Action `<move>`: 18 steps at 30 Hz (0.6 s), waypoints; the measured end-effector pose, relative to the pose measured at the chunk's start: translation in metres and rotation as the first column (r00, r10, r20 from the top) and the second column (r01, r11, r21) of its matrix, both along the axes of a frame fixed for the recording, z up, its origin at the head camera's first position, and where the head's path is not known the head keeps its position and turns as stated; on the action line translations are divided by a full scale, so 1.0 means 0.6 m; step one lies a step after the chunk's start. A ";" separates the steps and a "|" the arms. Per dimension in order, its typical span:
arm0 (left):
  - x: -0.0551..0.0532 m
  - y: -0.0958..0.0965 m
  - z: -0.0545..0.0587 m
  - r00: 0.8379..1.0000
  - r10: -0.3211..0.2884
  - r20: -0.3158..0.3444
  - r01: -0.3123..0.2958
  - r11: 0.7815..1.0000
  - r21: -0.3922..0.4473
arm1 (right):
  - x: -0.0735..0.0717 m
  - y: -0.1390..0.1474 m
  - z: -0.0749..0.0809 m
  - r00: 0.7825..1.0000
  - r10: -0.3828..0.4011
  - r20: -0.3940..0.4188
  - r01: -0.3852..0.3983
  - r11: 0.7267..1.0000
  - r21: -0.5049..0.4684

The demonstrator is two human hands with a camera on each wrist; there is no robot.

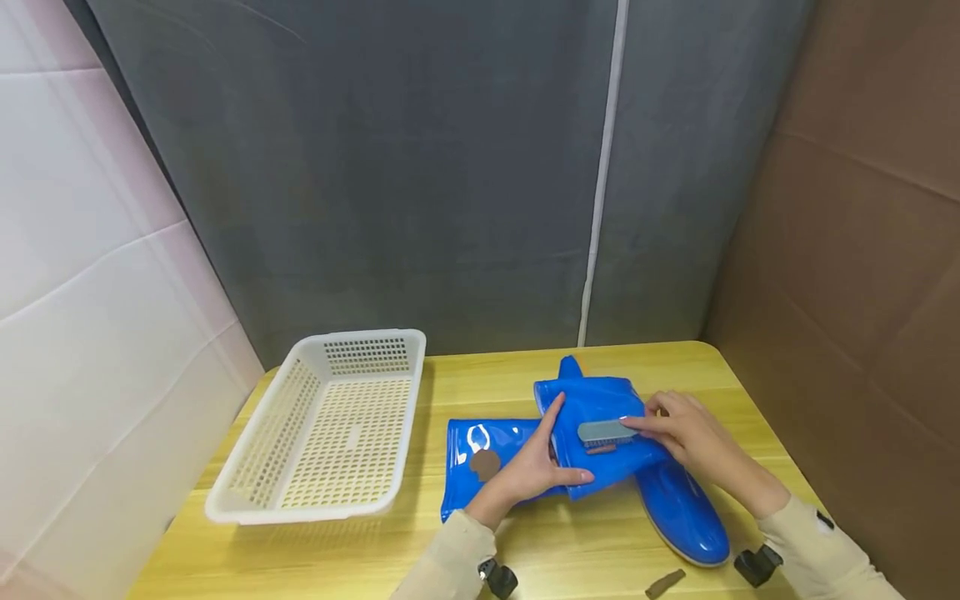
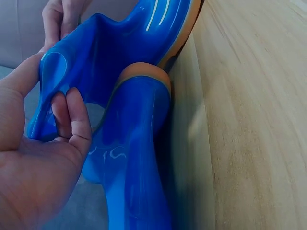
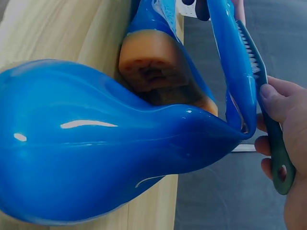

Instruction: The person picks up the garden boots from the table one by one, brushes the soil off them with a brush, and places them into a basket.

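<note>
Boot (image 1: 611,464), glossy blue, bent (softly creased)

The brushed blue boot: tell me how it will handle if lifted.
The blue boot will probably flop at its shaft, which bends in the left hand. Its glossy surface may be slippery. The bulky foot likely hangs heaviest.

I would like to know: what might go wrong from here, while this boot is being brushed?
The boot gripped by the left hand looks soft and is bent at the ankle; it might fold under the brush in the right hand, letting the bristles slip. The other boot lies close underneath, so the two may rub together. The small brown piece on the table lies near the right sleeve, which might sweep it aside.
</note>
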State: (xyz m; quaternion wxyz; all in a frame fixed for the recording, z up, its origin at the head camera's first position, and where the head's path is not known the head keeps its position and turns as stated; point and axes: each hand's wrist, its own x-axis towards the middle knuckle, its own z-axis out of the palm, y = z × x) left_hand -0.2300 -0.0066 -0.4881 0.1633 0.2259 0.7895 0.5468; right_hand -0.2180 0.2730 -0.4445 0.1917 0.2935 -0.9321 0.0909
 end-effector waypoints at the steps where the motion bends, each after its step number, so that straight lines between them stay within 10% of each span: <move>1: 0.000 0.000 0.000 1.000 0.001 0.001 -0.001 1.000 -0.001 | 0.003 0.001 -0.001 1.000 -0.001 0.006 0.001 1.000 -0.006; 9: -0.001 -0.004 0.004 1.000 0.010 -0.006 -0.011 1.000 -0.026 | 0.022 0.005 0.003 0.999 0.037 0.015 -0.037 0.999 -0.007; 18: -0.007 -0.008 0.002 0.996 -0.075 0.054 0.068 0.989 0.130 | 0.039 0.014 0.008 0.990 0.136 -0.024 -0.136 0.990 -0.031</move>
